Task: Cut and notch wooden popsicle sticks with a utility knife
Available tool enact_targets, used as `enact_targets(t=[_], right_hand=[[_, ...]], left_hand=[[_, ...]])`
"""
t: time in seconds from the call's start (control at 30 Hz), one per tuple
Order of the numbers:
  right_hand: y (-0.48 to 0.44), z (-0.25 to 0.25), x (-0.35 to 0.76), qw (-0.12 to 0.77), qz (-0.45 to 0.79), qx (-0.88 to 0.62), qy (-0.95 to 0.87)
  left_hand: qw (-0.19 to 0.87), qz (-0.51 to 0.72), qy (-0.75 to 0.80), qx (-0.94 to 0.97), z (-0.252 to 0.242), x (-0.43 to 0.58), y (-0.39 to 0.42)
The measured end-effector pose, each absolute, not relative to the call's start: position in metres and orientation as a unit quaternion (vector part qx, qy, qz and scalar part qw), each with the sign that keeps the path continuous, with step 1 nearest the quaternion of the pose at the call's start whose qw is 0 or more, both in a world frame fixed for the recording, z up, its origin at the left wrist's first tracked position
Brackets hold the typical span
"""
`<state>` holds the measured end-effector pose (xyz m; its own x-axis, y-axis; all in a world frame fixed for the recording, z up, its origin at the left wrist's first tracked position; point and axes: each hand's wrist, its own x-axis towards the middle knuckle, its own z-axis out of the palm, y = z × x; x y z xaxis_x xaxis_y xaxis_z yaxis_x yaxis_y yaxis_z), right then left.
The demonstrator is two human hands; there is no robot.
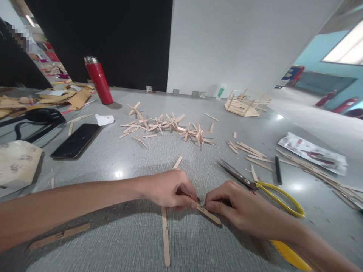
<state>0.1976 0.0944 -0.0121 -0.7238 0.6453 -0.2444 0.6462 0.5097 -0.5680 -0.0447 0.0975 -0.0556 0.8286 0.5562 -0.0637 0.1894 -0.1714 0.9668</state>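
Note:
My left hand (172, 190) is closed in a pinch on a wooden craft stick (209, 214), low over the table. From the right, my right hand (231, 204) also pinches near this stick; its fingers are curled at the stick's upper edge, and a dark notch shows between the hands. Beneath my left hand lies another craft stick (166, 241), pointing toward me, with a small notch in its side. Part of a stick (178, 162) shows beyond my knuckles. A separate notched stick (61, 236) lies below my left forearm. Scissors with yellow handles (252, 184) rest beyond my right hand.
Behind my hands is a pile of stick pieces (170, 124). A red flask (98, 81), a phone (76, 141) and a white packet (18, 164) stand or lie left. Rightward are a stick frame (244, 107), a black marker (278, 170), a plastic pouch (313, 153) and a yellow object (289, 255).

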Motion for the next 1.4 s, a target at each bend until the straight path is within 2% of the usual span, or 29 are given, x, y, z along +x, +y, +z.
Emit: enact_targets(t=[1.4], right_hand=[[0.115, -0.004, 0.189, 0.069, -0.442, 0.314, 0.837]], left_hand=[[0.626, 0.146, 0.256, 0.722, -0.056, -0.046, 0.099]])
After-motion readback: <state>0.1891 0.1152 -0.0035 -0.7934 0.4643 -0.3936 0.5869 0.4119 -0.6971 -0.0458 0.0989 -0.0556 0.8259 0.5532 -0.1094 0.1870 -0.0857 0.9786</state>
